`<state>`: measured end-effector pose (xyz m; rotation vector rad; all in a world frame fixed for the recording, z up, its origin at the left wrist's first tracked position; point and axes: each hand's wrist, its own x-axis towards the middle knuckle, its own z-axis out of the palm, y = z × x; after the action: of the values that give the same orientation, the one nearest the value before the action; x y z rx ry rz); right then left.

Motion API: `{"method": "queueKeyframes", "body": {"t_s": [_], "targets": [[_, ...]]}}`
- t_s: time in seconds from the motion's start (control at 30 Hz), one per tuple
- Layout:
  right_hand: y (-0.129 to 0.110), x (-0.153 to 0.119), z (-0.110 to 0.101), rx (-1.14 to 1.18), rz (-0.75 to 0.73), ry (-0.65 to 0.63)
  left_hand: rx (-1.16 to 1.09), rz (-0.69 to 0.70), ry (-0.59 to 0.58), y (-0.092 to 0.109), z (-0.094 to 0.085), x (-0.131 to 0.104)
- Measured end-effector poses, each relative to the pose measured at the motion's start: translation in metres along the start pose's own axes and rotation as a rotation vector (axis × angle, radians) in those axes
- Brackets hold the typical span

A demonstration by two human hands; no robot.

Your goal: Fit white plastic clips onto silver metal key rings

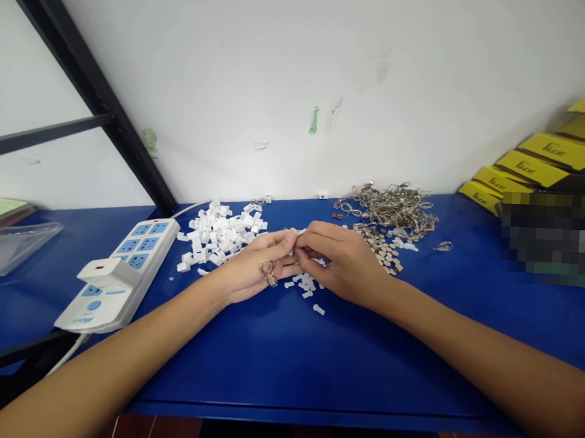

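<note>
Forearms [168,340] cross the desk [285,362]; the left grip [255,263] pinches a small white piece [299,232], the right grip [346,261] meets it, hold unclear. It looks unfinished; heaped white casings [220,231], discs [386,253] and wires [396,208] lie loose, apparently unworked.

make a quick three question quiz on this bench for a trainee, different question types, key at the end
1. True or false: looped wire shows against the left hand.
2. What lies just behind the round metallic discs? a) the power strip b) the tangled wires c) the white blocks
3. Fill in: the desktop is ____ in colour.

Key: 1 true; 2 b; 3 blue
</note>
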<state>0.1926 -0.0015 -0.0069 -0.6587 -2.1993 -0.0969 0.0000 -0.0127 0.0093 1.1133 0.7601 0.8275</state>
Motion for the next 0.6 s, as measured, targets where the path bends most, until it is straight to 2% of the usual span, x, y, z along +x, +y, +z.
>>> {"method": "queueKeyframes", "body": {"t_s": [0.1, 0.23, 0.6], "targets": [[-0.0015, -0.0006, 0.0018, 0.057, 0.009, -0.009, -0.118, -0.052, -0.081, 0.0002, 0.0019, -0.0019], [-0.0039, -0.0008, 0.0026, 0.061, 0.025, -0.011, -0.210, -0.076, -0.108, -0.0027, 0.0005, -0.0022], [-0.0087, -0.0006, 0.0028, -0.016, 0.017, -0.006, -0.297, -0.097, 0.035, -0.0046, 0.0084, -0.0015]]}}
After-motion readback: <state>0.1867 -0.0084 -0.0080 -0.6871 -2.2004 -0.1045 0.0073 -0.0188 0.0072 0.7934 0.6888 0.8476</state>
